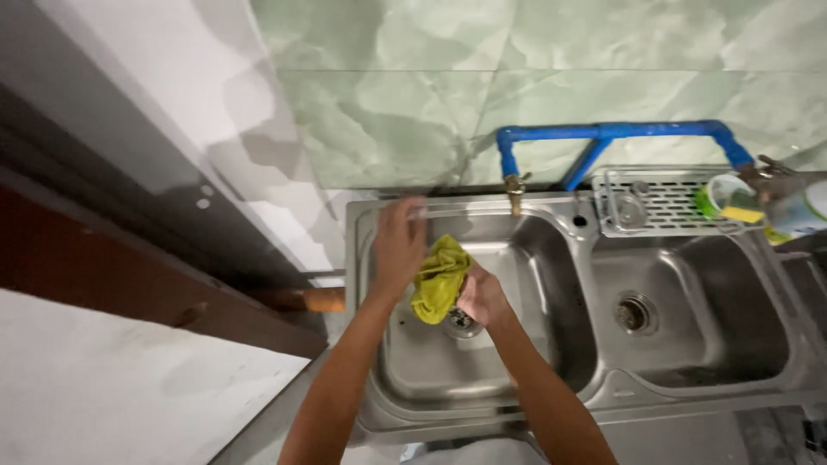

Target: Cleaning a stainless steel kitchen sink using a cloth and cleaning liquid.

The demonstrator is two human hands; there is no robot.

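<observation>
My right hand point(482, 295) grips a crumpled yellow-green cloth point(438, 277) over the left basin of a steel double sink point(482, 383). The cloth hangs above the left drain point(463, 323). My left hand point(398, 244) is raised beside the cloth at its left, fingers spread, near the sink's back rim; whether it touches the cloth is unclear. A brass tap point(515, 191) juts from the wall just behind the cloth.
A blue pipe point(616, 133) runs along the green tiled wall. A perforated steel rack point(659, 202) sits at the back of the right basin, with its drain point(631, 314) below. A green cup holding a yellow sponge point(730, 202) stands at right. Dark counter lies left.
</observation>
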